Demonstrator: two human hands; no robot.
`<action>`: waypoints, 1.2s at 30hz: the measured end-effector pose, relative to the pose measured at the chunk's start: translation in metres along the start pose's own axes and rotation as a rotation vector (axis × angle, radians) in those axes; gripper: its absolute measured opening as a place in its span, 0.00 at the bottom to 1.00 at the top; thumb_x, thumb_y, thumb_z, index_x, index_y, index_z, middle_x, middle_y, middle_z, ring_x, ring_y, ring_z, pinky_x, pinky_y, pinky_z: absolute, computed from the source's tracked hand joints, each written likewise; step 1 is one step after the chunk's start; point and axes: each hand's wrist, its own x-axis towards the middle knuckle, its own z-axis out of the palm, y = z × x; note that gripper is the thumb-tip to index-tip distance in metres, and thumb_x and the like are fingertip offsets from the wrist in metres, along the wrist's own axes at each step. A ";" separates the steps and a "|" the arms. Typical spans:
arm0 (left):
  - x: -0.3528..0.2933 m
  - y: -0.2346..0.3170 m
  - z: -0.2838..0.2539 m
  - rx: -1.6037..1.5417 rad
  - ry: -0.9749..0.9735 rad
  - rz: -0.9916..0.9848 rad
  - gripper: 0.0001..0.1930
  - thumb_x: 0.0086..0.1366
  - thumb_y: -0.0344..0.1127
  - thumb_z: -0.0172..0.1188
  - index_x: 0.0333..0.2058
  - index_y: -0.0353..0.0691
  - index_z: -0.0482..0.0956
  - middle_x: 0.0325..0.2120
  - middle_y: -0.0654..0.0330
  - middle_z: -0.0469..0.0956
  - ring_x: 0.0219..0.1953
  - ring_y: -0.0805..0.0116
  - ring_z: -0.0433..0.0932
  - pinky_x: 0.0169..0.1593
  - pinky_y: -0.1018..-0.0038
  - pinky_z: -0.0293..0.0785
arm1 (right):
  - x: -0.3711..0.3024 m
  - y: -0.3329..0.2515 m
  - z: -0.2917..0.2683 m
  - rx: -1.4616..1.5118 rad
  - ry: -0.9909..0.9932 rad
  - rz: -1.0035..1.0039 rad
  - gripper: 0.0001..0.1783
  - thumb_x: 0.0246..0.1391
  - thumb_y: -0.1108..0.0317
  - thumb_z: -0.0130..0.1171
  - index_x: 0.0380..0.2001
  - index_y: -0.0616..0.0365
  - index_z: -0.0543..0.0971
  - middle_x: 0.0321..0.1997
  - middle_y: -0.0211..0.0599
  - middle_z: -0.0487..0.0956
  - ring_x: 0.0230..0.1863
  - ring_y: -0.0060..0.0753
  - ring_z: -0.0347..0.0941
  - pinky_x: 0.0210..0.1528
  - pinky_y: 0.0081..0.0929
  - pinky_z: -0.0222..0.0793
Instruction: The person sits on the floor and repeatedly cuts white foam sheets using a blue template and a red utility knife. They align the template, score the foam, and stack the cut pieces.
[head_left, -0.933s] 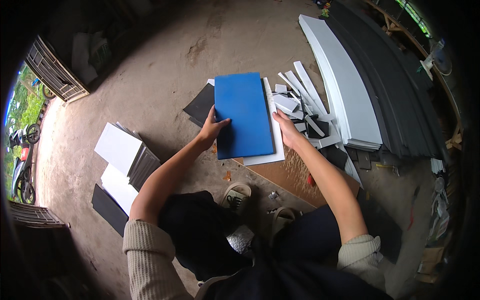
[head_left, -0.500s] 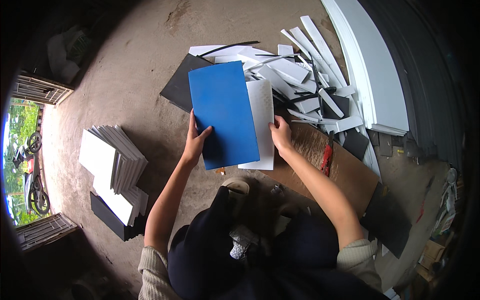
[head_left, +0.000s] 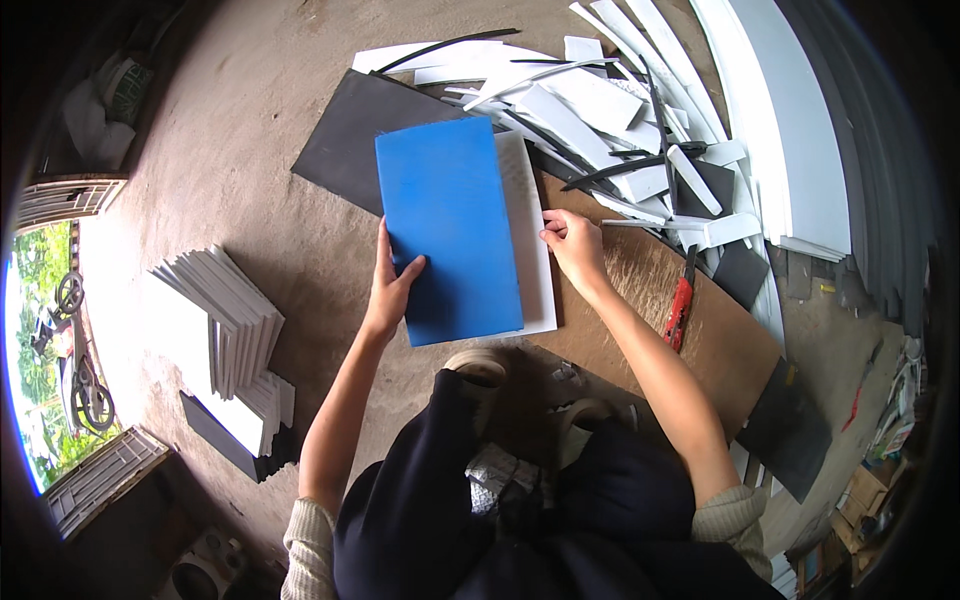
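A blue rectangular sheet (head_left: 450, 230) is held in front of me by my left hand (head_left: 393, 285), its thumb lying on top and its fingers going behind the left edge. A white sheet (head_left: 532, 240), foam-like, shows from under the blue one along its right side. My right hand (head_left: 575, 250) is closed in a pinch at the white sheet's right edge. To the right of that hand, a red utility knife (head_left: 680, 312) lies on a scuffed brown board (head_left: 725, 355).
Beyond the sheets lie a dark grey sheet (head_left: 365, 125) and a heap of white and black offcuts (head_left: 590, 100). A stack of white sheets (head_left: 235, 310) stands at left. Long white boards (head_left: 790, 130) line the right side. A motorbike (head_left: 80, 360) shows through the doorway.
My right thumb has come off the white sheet's face, and those fingers now pinch at its edge. The white sheet is covered more by the blue one. The view has shifted slightly.
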 end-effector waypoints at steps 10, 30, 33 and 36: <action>-0.004 -0.002 0.031 0.099 -0.035 -0.043 0.38 0.59 0.26 0.50 0.62 0.45 0.36 0.59 0.52 0.49 0.60 0.64 0.51 0.60 0.71 0.51 | 0.011 0.009 -0.004 0.202 -0.100 0.116 0.11 0.41 0.77 0.59 0.32 0.67 0.76 0.26 0.41 0.79 0.23 0.25 0.75 0.25 0.19 0.71; -0.005 -0.013 0.043 0.021 0.030 -0.100 0.36 0.59 0.25 0.49 0.61 0.42 0.38 0.59 0.51 0.47 0.59 0.63 0.51 0.59 0.71 0.52 | 0.015 0.008 -0.014 0.308 -0.177 0.146 0.07 0.40 0.79 0.59 0.27 0.67 0.77 0.23 0.40 0.79 0.22 0.23 0.75 0.24 0.17 0.72; -0.005 -0.018 0.043 0.080 0.061 -0.086 0.36 0.59 0.24 0.49 0.61 0.41 0.39 0.59 0.50 0.49 0.59 0.62 0.52 0.59 0.71 0.52 | 0.015 0.007 -0.013 0.305 -0.172 0.158 0.07 0.39 0.79 0.59 0.27 0.67 0.77 0.23 0.39 0.79 0.22 0.23 0.75 0.23 0.16 0.72; -0.005 -0.021 0.040 0.078 0.056 -0.074 0.36 0.58 0.24 0.49 0.61 0.40 0.39 0.58 0.49 0.49 0.59 0.61 0.53 0.58 0.70 0.52 | 0.015 0.007 -0.011 0.307 -0.166 0.149 0.08 0.39 0.79 0.59 0.27 0.67 0.77 0.23 0.39 0.78 0.22 0.23 0.74 0.23 0.17 0.71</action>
